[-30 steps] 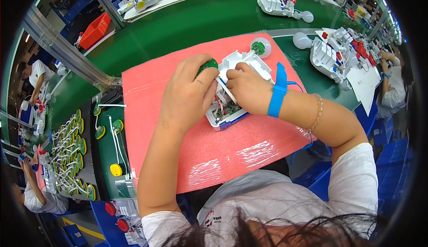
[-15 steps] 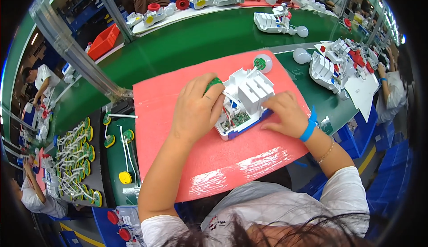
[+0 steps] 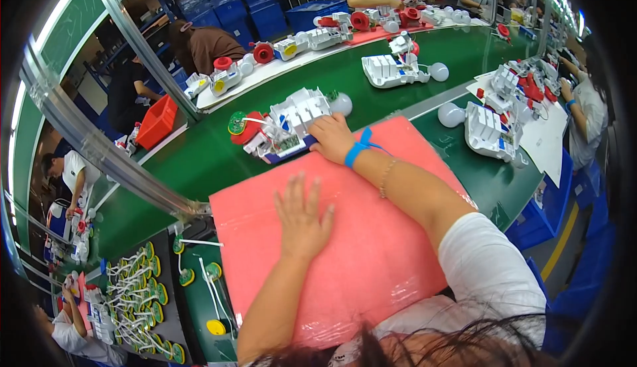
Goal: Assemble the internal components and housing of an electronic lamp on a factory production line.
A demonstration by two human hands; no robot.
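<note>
A white plastic housing (image 3: 302, 113) with a blue lower edge stands on the green conveyor belt, just beyond the pink mat. Loose wires and a green circuit board show in its open left part. A round green circuit board (image 3: 237, 123) with a red part lies at its left end, and a white globe (image 3: 342, 104) at its right end. My right hand (image 3: 334, 140), with a blue band at the wrist, has its fingers curled on the housing's near right edge. Over the pink mat (image 3: 371, 247), my left hand (image 3: 303, 228) is open and holds nothing, its fingers spread.
Farther along the belt sits another white housing (image 3: 391, 70). Left of the mat are rows of round boards (image 3: 149, 287) with white cables and a yellow disc (image 3: 215, 327). A metal post (image 3: 126, 148) rises beside the mat. More housings (image 3: 488, 125) lie at right; co-workers sit around.
The housing has gone from the pink mat to the green belt, with my right hand on it. My left hand has let go of the round board and drawn back over the mat.
</note>
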